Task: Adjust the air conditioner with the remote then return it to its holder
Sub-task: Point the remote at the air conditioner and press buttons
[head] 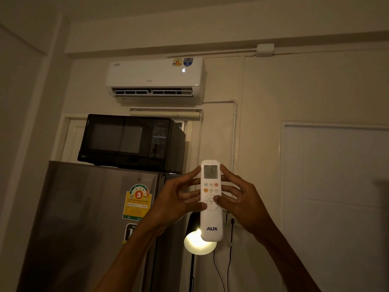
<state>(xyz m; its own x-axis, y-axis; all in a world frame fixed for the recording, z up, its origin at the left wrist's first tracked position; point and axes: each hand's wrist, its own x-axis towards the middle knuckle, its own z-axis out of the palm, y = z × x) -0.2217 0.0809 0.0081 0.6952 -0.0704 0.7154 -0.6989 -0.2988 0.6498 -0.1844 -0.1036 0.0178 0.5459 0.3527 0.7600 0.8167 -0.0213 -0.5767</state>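
White remote (211,199) upright, left hand (176,204) and right hand (242,203) both in grip on it, air conditioner (155,79) at 11 o'clock above microwave (130,142)

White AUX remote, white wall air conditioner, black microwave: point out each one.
White AUX remote (211,220): head view, lower body above the logo.
White wall air conditioner (151,73): head view, front panel.
Black microwave (117,139): head view, door window.

The remote (211,207) in my grip is smooth white plastic, slightly glossy. Left of my grip, the fridge (88,218) shows brushed grey metal; above it, the microwave (128,141) is glossy black.
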